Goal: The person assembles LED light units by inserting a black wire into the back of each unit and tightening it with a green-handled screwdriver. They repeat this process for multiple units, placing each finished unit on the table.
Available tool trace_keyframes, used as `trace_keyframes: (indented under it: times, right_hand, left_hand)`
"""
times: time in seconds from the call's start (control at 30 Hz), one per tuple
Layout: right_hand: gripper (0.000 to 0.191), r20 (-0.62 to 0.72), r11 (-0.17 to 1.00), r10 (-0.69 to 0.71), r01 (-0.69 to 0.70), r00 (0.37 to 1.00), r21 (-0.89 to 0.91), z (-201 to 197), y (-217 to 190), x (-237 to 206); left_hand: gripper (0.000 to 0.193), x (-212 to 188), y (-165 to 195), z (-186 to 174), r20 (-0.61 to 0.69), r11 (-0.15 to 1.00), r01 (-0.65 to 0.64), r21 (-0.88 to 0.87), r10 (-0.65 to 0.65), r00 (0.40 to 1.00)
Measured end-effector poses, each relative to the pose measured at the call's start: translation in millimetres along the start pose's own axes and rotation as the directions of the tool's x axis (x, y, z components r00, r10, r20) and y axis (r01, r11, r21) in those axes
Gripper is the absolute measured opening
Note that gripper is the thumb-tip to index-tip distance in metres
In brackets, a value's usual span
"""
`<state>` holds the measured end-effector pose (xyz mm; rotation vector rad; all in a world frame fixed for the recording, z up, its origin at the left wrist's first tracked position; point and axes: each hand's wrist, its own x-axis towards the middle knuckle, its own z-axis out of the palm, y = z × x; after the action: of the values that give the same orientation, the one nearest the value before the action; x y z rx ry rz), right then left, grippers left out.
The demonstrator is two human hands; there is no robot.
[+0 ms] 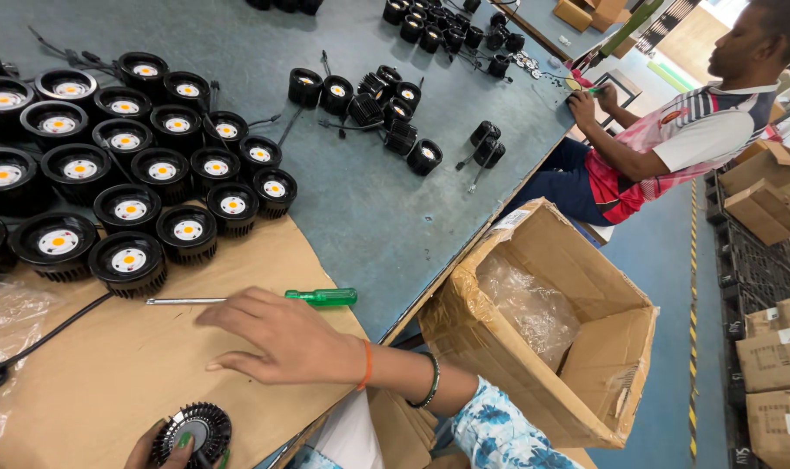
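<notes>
Finned black heat sink [192, 432] is being gripped at frame bottom by left hand [156, 450], partly cropped. Right hand [277, 339], fingers spread, is being laid flat just beside green-handled screwdriver [256, 299].

Your right hand [277, 339]: lying on the cardboard sheet [108, 373], just before the screwdriver [256, 299].
Your left hand [165, 452]: sitting at the sheet's near edge, under a finned lamp housing [193, 432].
Lamp housings in rows [125, 165]: standing behind the screwdriver, far-left.
Open carton [542, 321]: sitting right of the table [369, 200].
Co-worker [673, 130]: sitting far-right.
</notes>
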<state>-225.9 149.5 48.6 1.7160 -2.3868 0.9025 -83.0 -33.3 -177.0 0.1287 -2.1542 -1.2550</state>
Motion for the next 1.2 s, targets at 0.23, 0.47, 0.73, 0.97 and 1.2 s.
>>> trace_keyframes:
  times: [0.23, 0.47, 0.73, 0.97, 1.2]
  right_hand:
    - [0.046, -0.014, 0.955, 0.008, -0.011, 1.000, -0.296, 27.5, 8.6, -5.8]
    - [0.046, -0.092, 0.943, 0.142, -0.163, 0.985, -0.290, 24.0, 14.2, -7.7]
    - [0.029, -0.140, 0.921, 0.185, -0.222, 0.973, -0.319, 6.2, 19.8, -18.5]
    - [0.019, -0.140, 0.908, 0.234, -0.268, 0.962, -0.324, 15.7, 42.2, -32.5]
    - [0.015, -0.484, 0.983, 0.100, -0.162, 0.869, -0.088, 21.5, 55.4, -38.2]
  left_hand:
    - [0.046, 3.4, 0.9, -2.6, 0.004, 1.000, 0.000, 0.001, 0.000, 1.000]
    - [0.045, 7.1, 7.8, -4.1, 0.009, 1.000, 0.001, 0.000, -0.001, 1.000]
    - [0.044, -2.4, 2.3, -4.2, 0.001, 1.000, 0.000, -0.007, 0.000, 1.000]
    - [0.043, -4.8, 67.3, -17.9, -0.070, 0.998, -0.039, -0.052, 0.036, 0.997]
    - [0.044, 15.1, 157.3, -52.5, -0.090, 0.978, 0.073, 0.195, -0.056, 0.994]
